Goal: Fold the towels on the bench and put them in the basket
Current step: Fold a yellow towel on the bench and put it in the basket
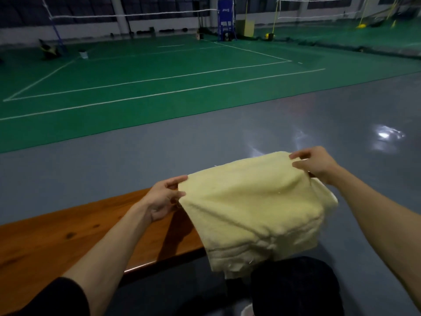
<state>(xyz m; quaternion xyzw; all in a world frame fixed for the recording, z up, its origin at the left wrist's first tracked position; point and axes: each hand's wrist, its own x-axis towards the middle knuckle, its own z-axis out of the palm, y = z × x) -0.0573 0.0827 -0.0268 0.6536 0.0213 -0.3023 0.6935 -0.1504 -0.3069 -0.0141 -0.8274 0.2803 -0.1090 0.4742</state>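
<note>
A pale yellow towel (255, 210) hangs in the air above the right end of the wooden bench (68, 238), doubled over with its lower edge drooping toward my knee. My left hand (164, 199) pinches the towel's upper left corner. My right hand (316, 163) pinches the upper right corner, held higher and farther away. No basket is in view.
A grey glossy floor (205, 137) lies beyond the bench, then a green court with white lines (159, 76). A net, posts and a blue stand (224, 19) are far back. My dark-clothed knee (296, 286) sits below the towel.
</note>
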